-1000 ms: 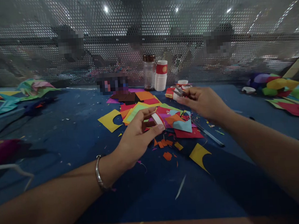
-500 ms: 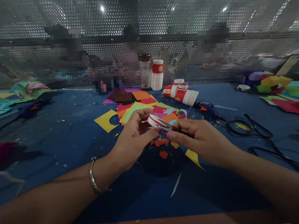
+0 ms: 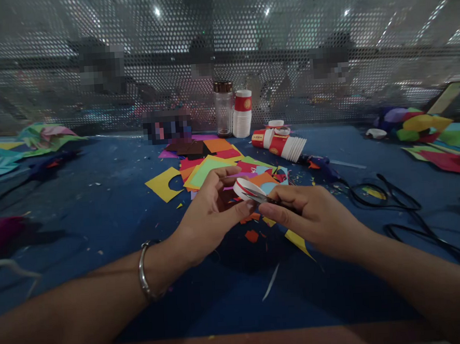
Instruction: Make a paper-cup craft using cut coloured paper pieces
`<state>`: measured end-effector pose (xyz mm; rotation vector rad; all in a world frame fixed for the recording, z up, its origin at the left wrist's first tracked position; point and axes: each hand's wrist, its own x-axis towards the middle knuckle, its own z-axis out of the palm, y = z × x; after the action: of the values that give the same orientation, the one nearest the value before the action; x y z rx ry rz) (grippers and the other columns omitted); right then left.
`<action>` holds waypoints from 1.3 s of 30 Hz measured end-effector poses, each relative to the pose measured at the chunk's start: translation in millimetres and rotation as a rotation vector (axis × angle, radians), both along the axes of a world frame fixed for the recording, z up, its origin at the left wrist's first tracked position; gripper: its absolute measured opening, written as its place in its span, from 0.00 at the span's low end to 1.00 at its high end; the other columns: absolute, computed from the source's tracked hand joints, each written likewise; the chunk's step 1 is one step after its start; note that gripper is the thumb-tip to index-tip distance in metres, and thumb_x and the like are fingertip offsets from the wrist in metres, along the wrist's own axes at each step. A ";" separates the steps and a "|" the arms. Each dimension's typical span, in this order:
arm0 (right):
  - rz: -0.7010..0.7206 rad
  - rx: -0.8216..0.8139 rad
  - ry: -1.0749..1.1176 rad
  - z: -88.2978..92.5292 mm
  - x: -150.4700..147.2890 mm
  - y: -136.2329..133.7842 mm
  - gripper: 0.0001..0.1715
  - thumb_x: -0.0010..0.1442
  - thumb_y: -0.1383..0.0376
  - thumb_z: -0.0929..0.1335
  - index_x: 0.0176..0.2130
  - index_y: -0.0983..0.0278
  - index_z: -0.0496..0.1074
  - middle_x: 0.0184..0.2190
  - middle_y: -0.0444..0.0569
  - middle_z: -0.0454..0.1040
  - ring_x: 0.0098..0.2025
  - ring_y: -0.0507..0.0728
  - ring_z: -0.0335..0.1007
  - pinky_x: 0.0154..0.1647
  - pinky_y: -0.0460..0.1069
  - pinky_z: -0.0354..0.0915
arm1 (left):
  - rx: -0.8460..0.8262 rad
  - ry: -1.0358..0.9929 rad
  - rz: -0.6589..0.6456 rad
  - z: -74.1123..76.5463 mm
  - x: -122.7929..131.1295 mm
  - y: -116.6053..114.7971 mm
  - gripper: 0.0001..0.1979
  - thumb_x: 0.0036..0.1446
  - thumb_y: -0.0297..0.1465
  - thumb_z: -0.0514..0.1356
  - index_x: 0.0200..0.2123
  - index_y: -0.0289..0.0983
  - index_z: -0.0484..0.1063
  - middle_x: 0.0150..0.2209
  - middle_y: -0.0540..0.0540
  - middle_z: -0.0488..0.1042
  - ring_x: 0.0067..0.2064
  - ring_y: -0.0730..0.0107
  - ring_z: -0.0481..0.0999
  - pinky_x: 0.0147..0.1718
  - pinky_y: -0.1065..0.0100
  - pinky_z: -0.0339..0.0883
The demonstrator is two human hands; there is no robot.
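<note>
Between the thumb and fingers of my left hand point(image 3: 204, 223) is a short, cut-down paper cup point(image 3: 239, 189), white with a red band, tilted so its round opening shows. My right hand point(image 3: 314, 212) is closed around a pair of scissors point(image 3: 258, 193); the handles are mostly hidden by the fingers. The blades reach to the left across the cup's opening, against its wall. Coloured paper sheets point(image 3: 210, 172) lie just beyond both hands, and orange scraps point(image 3: 251, 236) lie below them.
A glass jar point(image 3: 223, 110) and a stack of paper cups point(image 3: 242, 114) stand by the perforated metal screen point(image 3: 245, 36). More stacked cups point(image 3: 278, 144) lie on their side, beside a blue glue gun point(image 3: 323, 167) with a looping black cord point(image 3: 398, 206). Paper shapes point(image 3: 425, 126) sit at right.
The cup and the scissors have shifted slightly right and down together, along with my left fingers. The cup is turned a little, and the blades still lie at its opening.
</note>
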<state>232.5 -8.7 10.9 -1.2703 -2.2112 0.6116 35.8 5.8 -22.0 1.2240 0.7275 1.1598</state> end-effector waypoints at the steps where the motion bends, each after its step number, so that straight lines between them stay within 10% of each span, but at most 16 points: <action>1: 0.000 0.007 0.003 -0.1 0.0 0.0 0.26 0.68 0.49 0.64 0.27 0.63 0.69 0.21 0.40 0.63 0.23 0.48 0.57 0.23 0.46 0.53 | -0.002 0.000 -0.002 0.2 0.0 -0.1 0.25 0.52 0.28 0.71 0.50 0.37 0.65 0.46 0.45 0.73 0.47 0.67 0.76 0.43 0.68 0.74; 39: -0.011 0.031 0.025 -0.5 2.4 3.8 0.25 0.67 0.51 0.63 0.24 0.61 0.66 0.19 0.40 0.62 0.22 0.49 0.55 0.22 0.46 0.50 | -0.131 -0.057 -0.070 1.3 -4.8 3.2 0.17 0.55 0.29 0.70 0.47 0.36 0.73 0.44 0.46 0.78 0.44 0.69 0.77 0.48 0.65 0.68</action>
<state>234.8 -5.0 10.4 -1.2524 -2.1836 0.5830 31.0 9.1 -20.6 1.0942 0.7016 1.0685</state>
